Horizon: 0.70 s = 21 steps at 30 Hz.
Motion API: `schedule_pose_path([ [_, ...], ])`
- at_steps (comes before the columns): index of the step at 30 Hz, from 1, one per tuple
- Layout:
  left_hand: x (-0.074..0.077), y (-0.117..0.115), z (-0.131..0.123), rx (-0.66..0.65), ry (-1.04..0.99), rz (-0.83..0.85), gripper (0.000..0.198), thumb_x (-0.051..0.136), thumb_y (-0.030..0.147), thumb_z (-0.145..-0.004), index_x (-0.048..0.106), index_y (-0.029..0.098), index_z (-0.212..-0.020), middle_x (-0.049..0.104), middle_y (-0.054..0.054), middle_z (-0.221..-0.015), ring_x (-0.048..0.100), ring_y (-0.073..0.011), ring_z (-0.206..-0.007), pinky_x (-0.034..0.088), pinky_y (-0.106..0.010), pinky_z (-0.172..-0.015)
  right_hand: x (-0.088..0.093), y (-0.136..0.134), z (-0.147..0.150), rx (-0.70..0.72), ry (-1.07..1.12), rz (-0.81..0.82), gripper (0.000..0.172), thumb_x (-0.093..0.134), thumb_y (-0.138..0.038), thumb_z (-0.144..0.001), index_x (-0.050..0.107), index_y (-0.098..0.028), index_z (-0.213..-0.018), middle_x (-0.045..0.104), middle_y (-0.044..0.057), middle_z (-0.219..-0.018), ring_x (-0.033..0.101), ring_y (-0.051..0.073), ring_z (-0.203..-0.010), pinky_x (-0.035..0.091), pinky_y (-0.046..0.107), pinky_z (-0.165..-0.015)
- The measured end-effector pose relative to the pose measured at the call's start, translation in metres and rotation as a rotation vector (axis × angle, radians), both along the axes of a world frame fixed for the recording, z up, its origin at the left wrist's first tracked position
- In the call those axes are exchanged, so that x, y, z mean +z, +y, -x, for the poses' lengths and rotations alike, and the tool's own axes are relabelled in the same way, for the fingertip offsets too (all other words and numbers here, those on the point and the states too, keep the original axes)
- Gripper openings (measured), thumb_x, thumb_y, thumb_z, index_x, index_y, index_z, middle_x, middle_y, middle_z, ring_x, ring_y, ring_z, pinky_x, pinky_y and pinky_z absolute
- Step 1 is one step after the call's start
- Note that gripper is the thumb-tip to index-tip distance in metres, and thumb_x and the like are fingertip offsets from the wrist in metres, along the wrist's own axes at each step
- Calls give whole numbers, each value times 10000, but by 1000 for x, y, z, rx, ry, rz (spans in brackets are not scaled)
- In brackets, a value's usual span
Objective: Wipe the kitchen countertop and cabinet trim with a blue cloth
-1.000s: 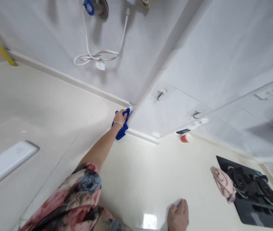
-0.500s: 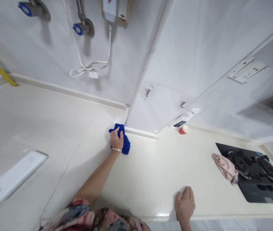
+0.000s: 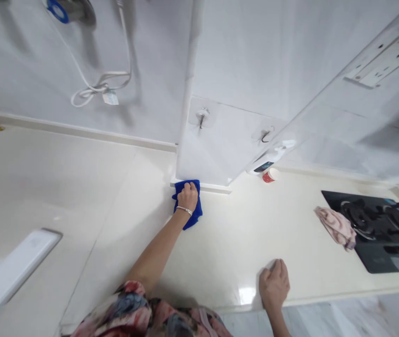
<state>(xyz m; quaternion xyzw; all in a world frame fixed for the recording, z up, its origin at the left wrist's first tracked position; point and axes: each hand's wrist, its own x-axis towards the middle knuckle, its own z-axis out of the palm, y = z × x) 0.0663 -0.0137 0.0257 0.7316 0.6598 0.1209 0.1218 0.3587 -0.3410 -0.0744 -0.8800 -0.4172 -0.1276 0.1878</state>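
Observation:
My left hand is stretched far forward, closed on a blue cloth and pressing it onto the cream countertop where it meets the base of the white wall corner. A thin bracelet circles that wrist. My right hand rests on the countertop near its front edge, fingers curled under, nothing visible in it. My floral sleeve fills the bottom of the view.
A pink rag lies beside a black gas hob at right. A red-and-white cup and a white bottle stand by the wall. A white cord, wall hooks and a power strip are on the wall.
My left hand has slid the blue cloth from the wall corner down and then rightward along the base of the wall. My right hand has stayed put on the counter.

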Motion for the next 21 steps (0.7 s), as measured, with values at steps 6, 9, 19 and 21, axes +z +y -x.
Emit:
schedule_pose_path([
  [6, -1, 3, -46, -115, 38, 12, 445, 296, 132, -1010, 640, 31, -1274, 607, -214, -1095, 701, -247, -903, 567, -323, -711, 1, 1, 1, -2, -3, 2, 643, 354, -307, -917, 521, 25, -1441, 519, 297, -1490, 464, 400, -1422, 393, 583, -1159],
  [9, -2, 2, -63, -180, 49, 15, 431, 320, 179, -1027, 621, 50, -1307, 602, -206, -1123, 697, -237, -910, 565, -312, -716, 1, 1, 2, -7, 1, -7, 635, 347, -312, -926, 522, 11, -1444, 517, 283, -1497, 459, 386, -1427, 387, 571, -1165],
  [19, -5, 2, -124, -367, 42, 19, 441, 293, 194, -1048, 624, 64, -1309, 607, -194, -1155, 692, -228, -969, 560, -302, -771, -1, 5, 3, -38, 14, -19, 624, 345, -295, -923, 534, 1, -1439, 522, 264, -1504, 463, 373, -1419, 382, 563, -1164],
  [21, -5, 1, -136, -391, 39, 14, 434, 307, 204, -1048, 623, 71, -1313, 605, -192, -1161, 689, -230, -973, 559, -305, -772, -3, 6, 2, -38, 16, -26, 618, 352, -295, -925, 541, 3, -1433, 525, 267, -1499, 464, 377, -1416, 386, 570, -1161],
])
